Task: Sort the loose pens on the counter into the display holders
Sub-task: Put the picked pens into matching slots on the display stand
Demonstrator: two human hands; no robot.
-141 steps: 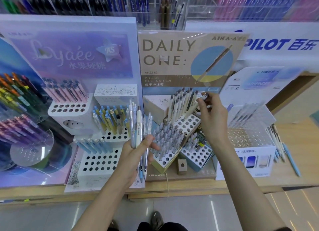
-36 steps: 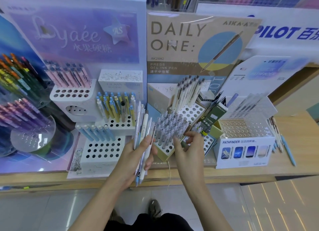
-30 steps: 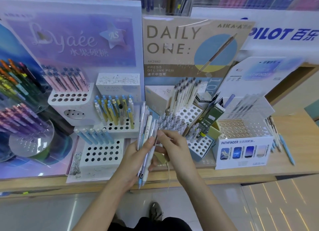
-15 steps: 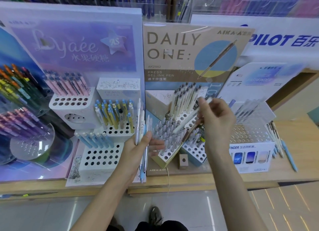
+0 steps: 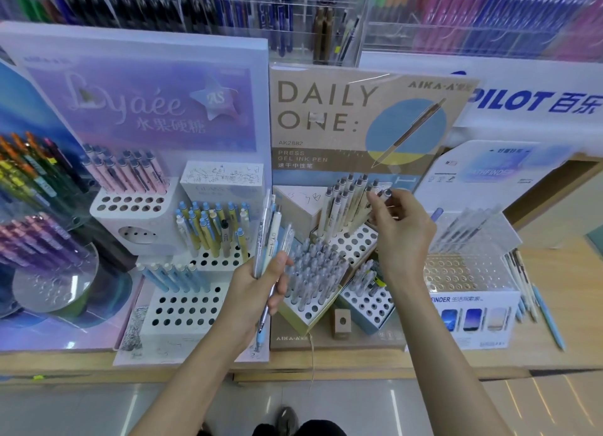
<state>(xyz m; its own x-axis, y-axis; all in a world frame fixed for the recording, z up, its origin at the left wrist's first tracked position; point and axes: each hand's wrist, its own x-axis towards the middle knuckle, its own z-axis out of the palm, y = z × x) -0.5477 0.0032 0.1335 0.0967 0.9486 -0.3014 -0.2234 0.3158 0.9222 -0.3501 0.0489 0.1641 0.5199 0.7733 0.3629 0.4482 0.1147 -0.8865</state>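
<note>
Left grip [image 5: 251, 295] clamps a pen bundle [image 5: 269, 233]; right grip [image 5: 403, 236] pinches a pen [image 5: 369, 191] (cream holder [image 5: 354, 244], part-filled).

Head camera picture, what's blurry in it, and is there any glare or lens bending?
Head view: the hanging pen racks along the top are smeared; the DAILY ONE sign reads sharp, with a glare streak near its top edge; light streaks reflect off the floor; the counter bows along its front edge, typical wide-angle distortion.

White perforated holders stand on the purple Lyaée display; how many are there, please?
3, stepped: top holder with pink pens, middle holder with yellow and blue pens, front holder with light-blue pens.
</note>
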